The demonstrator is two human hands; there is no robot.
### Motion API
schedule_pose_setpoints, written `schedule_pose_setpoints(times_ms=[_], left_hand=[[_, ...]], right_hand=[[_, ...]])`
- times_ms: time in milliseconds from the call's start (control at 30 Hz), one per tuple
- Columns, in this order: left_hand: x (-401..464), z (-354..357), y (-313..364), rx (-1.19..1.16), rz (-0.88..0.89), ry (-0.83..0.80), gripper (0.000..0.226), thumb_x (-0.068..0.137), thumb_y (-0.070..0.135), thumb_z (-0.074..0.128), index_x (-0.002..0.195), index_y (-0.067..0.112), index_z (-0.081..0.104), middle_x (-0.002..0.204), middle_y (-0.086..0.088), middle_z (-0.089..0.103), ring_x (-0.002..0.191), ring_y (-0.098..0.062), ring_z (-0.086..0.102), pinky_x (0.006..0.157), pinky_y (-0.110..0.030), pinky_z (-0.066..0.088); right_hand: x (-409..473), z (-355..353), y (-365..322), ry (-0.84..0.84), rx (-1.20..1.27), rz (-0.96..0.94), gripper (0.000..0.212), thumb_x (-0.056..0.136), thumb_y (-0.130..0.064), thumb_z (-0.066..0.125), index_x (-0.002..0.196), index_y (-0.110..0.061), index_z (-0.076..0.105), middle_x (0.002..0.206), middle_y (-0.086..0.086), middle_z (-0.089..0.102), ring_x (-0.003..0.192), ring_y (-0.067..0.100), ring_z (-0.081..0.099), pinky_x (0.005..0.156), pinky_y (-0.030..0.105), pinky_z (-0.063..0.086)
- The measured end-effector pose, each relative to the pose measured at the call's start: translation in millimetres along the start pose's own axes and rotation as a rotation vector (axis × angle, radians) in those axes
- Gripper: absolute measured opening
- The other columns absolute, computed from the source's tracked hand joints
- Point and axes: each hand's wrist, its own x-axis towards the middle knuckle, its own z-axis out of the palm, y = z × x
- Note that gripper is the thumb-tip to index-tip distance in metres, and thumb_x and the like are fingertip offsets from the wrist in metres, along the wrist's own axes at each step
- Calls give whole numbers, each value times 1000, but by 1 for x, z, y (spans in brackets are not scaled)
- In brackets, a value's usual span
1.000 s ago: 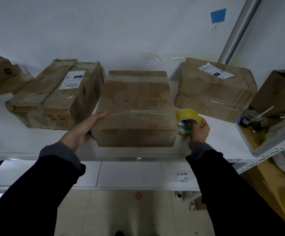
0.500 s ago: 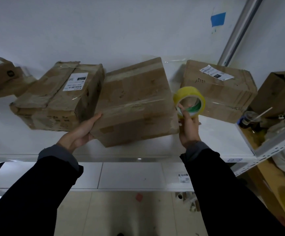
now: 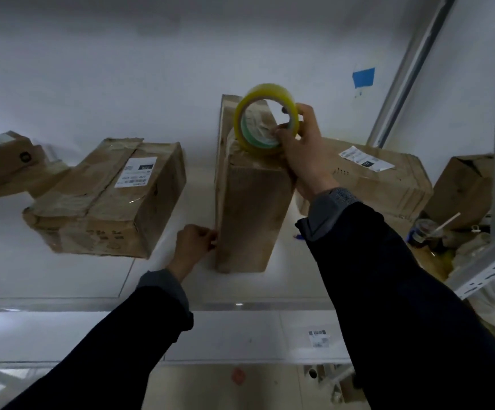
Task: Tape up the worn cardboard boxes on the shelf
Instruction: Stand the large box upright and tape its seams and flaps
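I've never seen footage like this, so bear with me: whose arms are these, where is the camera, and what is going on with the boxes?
There is no machine here. A person wears a wide-angle camera on the head, so you look forward and down along their own two arms. In front is a white shelf holding worn cardboard boxes. The middle box stands on end. The right hand grips a yellow roll of packing tape at the top of that box. The left hand, fingers curled, touches the box's lower left edge; what it pinches is too small to tell. To the left lies a labelled box, to the right another labelled box. At far right stands a drink cup with a straw.
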Motion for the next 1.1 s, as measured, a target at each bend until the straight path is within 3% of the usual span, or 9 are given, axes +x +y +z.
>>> schedule_pose_setpoints(times_ms=[33,100,167,233,367,567,733,967,1100], left_hand=[[-1,-5,11,43,101,57,29,99,15,60,76,11,77,73,0,75,75,-13,73,78,-32,62],[-8,-20,50,-139,261,132,29,106,27,48,103,20,75,101,0,76,96,-15,72,89,-37,59],[-12,-41,90,-405,377,73,35,106,42,39,131,32,62,137,2,62,123,-13,60,106,-38,49],[-16,-56,122,-444,517,-76,36,101,53,45,134,43,54,147,8,52,133,-6,50,111,-34,42],[-23,-68,170,-51,667,-233,48,93,8,67,128,32,44,126,8,54,106,15,57,93,-15,50],[-9,-68,176,172,568,-301,58,90,12,72,134,23,36,129,13,41,118,-2,44,82,-1,38],[-1,-76,179,332,496,-355,91,83,40,75,157,18,25,161,2,22,142,-10,26,104,-20,28],[9,-80,172,312,511,-374,126,53,82,74,156,27,28,162,10,20,145,-9,23,110,-23,25],[20,-82,165,312,495,-389,139,39,92,72,155,31,28,163,12,18,148,-12,20,118,-30,24]], right_hand=[[0,6,1,-30,-7,-12,31,96,-13,57,125,-16,49,106,2,63,100,18,64,79,38,60],[0,18,1,-82,-22,-21,33,95,-14,56,126,-20,47,112,6,62,103,22,64,83,43,60],[2,26,0,-121,-20,-12,34,96,-16,56,127,-21,45,117,7,60,105,24,63,84,45,60],[3,30,1,-154,-18,21,36,96,-20,59,128,-20,42,120,8,59,107,25,64,86,45,60],[5,32,0,-150,-66,38,32,92,-20,65,118,-15,48,112,6,62,103,24,64,85,48,58],[16,15,-9,61,-187,-90,24,84,-22,59,107,-15,63,96,8,69,90,28,64,76,47,56],[37,-34,1,381,-56,-123,38,76,1,54,99,-20,76,101,1,75,100,17,68,88,45,56],[24,-49,25,378,-77,-181,34,76,10,59,99,-10,74,101,2,74,97,12,67,88,29,55],[17,-53,46,340,-28,-160,35,77,12,55,102,-6,72,105,5,73,101,14,66,95,34,53]])
